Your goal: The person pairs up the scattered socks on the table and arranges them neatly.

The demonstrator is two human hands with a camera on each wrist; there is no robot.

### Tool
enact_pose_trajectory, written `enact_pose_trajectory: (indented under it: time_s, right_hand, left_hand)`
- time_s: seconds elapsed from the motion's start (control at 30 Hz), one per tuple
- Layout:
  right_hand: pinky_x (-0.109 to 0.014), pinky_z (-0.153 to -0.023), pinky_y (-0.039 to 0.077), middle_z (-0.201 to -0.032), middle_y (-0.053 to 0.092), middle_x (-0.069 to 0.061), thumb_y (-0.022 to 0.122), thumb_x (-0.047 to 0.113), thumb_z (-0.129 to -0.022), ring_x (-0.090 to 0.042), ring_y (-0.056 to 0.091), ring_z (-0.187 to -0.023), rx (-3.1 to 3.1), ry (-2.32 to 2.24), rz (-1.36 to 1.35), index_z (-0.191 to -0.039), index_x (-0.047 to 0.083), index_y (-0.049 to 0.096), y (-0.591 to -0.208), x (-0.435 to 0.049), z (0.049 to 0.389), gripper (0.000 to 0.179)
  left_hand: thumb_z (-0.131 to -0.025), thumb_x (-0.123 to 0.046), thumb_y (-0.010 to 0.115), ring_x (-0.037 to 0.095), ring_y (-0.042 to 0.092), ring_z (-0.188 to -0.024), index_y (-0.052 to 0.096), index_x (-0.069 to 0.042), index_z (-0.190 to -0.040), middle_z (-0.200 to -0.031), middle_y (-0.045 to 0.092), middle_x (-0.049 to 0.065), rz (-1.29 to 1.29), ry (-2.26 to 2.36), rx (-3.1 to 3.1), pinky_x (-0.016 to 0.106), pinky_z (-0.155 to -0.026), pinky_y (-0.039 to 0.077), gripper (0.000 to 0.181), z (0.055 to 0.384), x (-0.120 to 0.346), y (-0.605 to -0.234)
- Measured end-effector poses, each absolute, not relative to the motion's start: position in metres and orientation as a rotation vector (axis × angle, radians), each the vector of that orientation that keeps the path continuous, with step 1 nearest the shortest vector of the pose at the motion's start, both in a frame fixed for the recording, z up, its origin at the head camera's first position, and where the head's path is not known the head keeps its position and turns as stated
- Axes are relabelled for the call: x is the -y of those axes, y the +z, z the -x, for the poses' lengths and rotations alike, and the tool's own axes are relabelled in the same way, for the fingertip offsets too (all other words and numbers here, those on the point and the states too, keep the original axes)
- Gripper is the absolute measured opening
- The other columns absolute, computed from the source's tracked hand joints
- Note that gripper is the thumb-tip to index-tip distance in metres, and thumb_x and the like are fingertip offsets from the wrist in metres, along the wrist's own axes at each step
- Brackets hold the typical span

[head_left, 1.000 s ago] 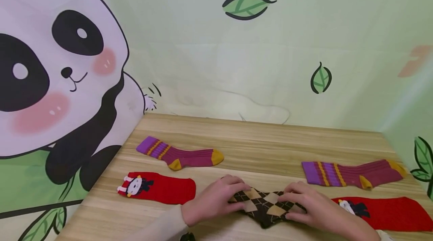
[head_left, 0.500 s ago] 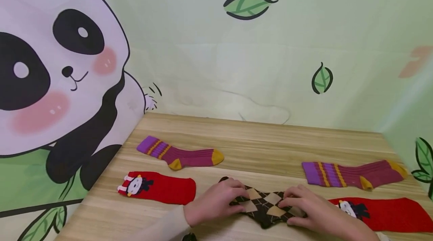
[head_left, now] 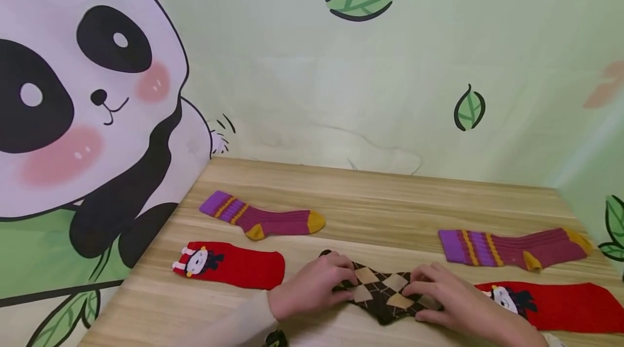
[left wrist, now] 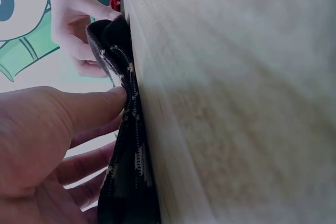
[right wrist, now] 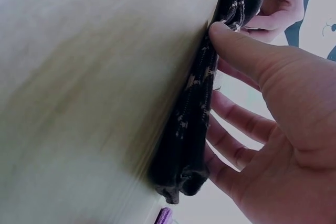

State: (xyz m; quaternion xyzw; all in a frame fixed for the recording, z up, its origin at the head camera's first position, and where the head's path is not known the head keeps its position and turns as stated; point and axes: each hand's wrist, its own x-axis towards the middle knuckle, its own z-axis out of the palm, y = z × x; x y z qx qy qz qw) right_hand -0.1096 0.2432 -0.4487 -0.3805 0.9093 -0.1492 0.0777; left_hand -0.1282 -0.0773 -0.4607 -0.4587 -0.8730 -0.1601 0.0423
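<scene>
A dark brown and tan argyle sock [head_left: 377, 295] lies flat at the front of the table, under both hands. On its left part rests my left hand [head_left: 314, 285], fingers bent over the top and thumb at the near edge. My right hand [head_left: 453, 298] touches the right part in the same way, its fingers spread and relaxed. In the left wrist view the left thumb meets the edge of the sock [left wrist: 131, 150], where stacked layers show. Likewise, in the right wrist view the right thumb tip is against the sock's edge [right wrist: 184, 124]. Both palms stay off the fabric.
Left of the hands lies a red sock [head_left: 244, 266] with an animal figure, and behind it a purple-maroon sock [head_left: 278, 222] with yellow heel and toe. Matching red [head_left: 575, 306] and purple-maroon [head_left: 512, 249] socks lie at right. A panda-printed cloth wall [head_left: 292, 82] borders the wooden table [head_left: 380, 195].
The left hand has shifted slightly left along the argyle sock, baring more of its pattern and dark far tip. The head view has tilted slightly. The other socks stay in place.
</scene>
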Motion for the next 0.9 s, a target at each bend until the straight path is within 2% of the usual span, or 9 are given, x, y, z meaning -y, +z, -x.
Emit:
enact_pose_trajectory:
  time_s: [0.6, 0.9]
  right_hand:
    - [-0.038, -0.082, 0.053, -0.120, 0.057, 0.011, 0.076, 0.047, -0.090, -0.012, 0.051, -0.105, -2.743, -0.410, 1.119, -0.119, 0.036, 0.072, -0.448, -0.241, 0.110, 0.031]
    - [-0.030, -0.073, 0.049, -0.117, 0.058, 0.011, 0.081, 0.039, -0.087, -0.008, 0.050, -0.098, -2.751, -0.394, 1.131, -0.117, 0.034, 0.073, -0.447, -0.236, 0.112, 0.032]
  left_hand:
    - [-0.092, -0.026, 0.079, 0.010, 0.061, -0.104, 0.079, -0.017, -0.105, -0.112, 0.069, -0.005, 1.401, -0.449, 2.699, 0.021, -0.093, 0.049, 0.016, 0.129, 0.077, -0.460]
    - [-0.087, -0.023, 0.085, 0.010, 0.060, -0.105, 0.079, -0.017, -0.111, -0.115, 0.068, -0.004, 1.397, -0.402, 2.812, 0.021, -0.093, 0.050, 0.025, 0.128, 0.076, -0.451]
